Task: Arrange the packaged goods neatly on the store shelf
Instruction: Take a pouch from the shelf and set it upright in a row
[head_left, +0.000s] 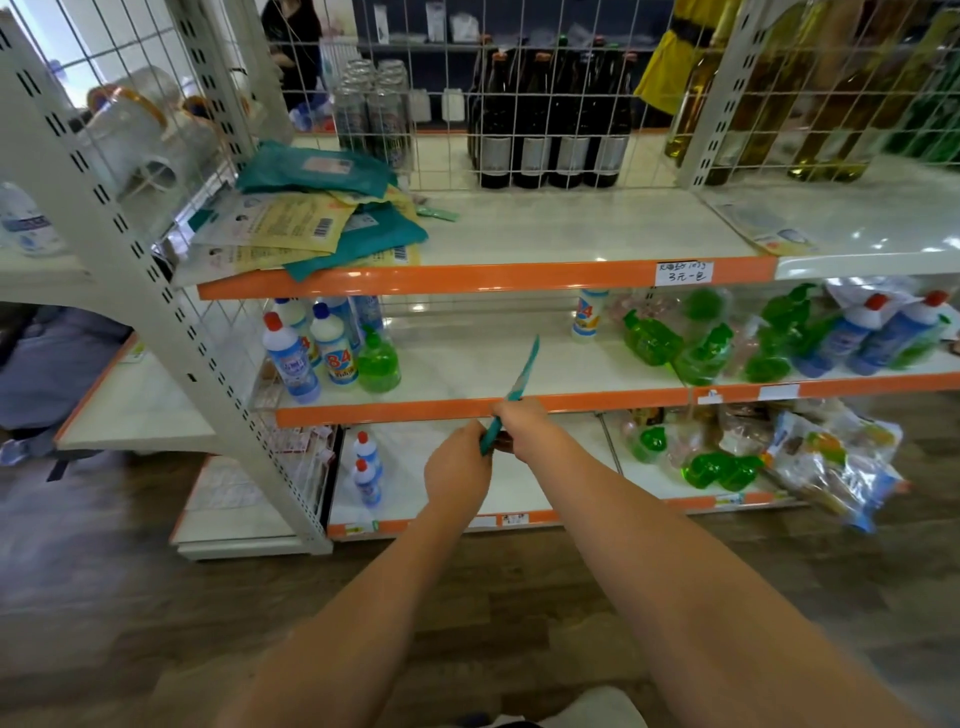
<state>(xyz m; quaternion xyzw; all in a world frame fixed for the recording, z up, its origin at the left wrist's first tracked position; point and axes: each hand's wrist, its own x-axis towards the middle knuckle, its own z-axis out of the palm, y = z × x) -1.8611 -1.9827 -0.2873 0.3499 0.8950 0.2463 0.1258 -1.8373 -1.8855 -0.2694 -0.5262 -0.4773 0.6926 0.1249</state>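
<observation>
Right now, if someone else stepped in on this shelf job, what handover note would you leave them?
Left hand and right hand both grip one teal flat packet, held edge-on in front of the middle shelf.
Messy pile of teal and yellow packets lies overlapping at the left end of the top shelf; the rest of that shelf is mostly bare.
Done: nothing visibly lined up yet.
Left: place the held packet, then square up the pile into neat rows.
</observation>
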